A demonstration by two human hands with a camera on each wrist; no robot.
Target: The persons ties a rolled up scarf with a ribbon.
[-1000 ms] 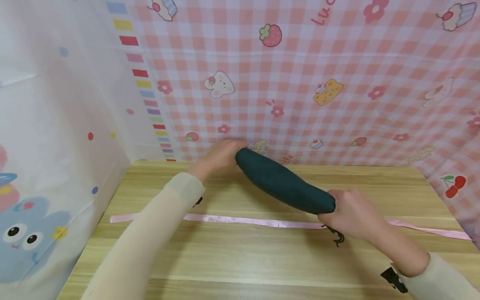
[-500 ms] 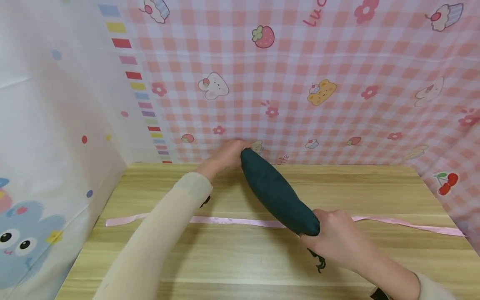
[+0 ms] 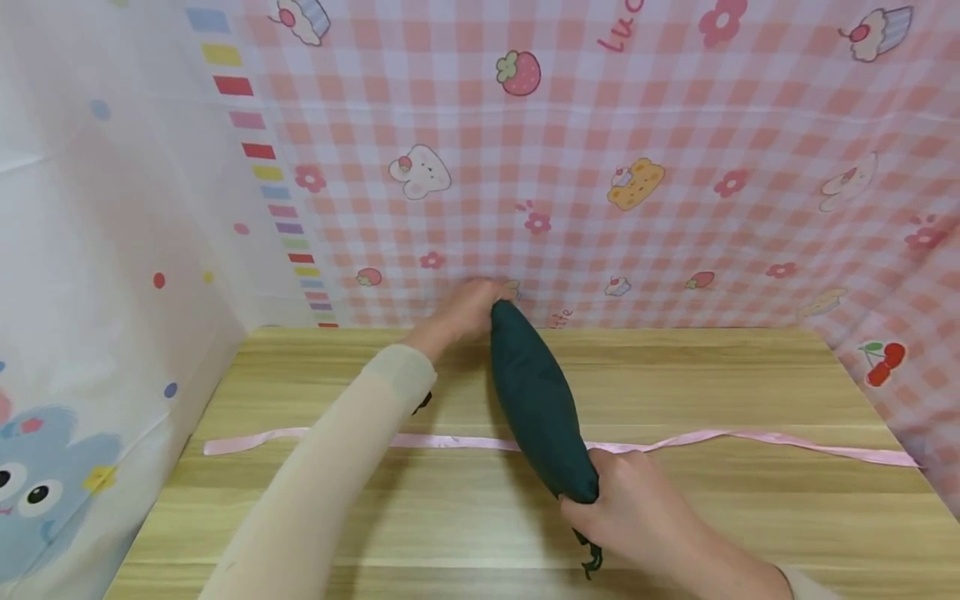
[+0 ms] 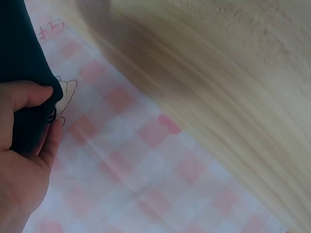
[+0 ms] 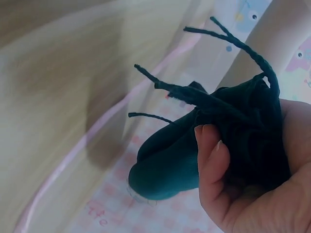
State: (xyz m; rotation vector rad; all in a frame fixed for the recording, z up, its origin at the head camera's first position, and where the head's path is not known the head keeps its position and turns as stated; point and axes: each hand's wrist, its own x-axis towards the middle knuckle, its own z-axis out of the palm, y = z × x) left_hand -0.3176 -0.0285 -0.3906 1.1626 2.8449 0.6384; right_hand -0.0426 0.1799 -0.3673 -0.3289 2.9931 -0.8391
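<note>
A long, plump dark green fabric bundle (image 3: 534, 400) is held off the table between both hands, slanting from far left to near right. The left hand (image 3: 467, 308) grips its far end. In the left wrist view, the thumb (image 4: 34, 93) lies over the cloth and the fingers are beneath. Around the near end curls the right hand (image 3: 637, 508). Several thin dark green cords (image 5: 209, 99) stick out from the gathered cloth there in the right wrist view. The bundle's exact kind is unclear.
A pink ribbon (image 3: 457, 442) runs across the wood-grain table (image 3: 435, 517), passing below the bundle. Behind the table hangs a pink checked cloth (image 3: 585, 125) with cartoon prints. A white printed cloth (image 3: 97, 208) stands on the left side.
The right hand has moved left and toward the viewer, swinging its end of the bundle so it lies steeper in view. The left hand keeps its grip and has moved slightly right.
</note>
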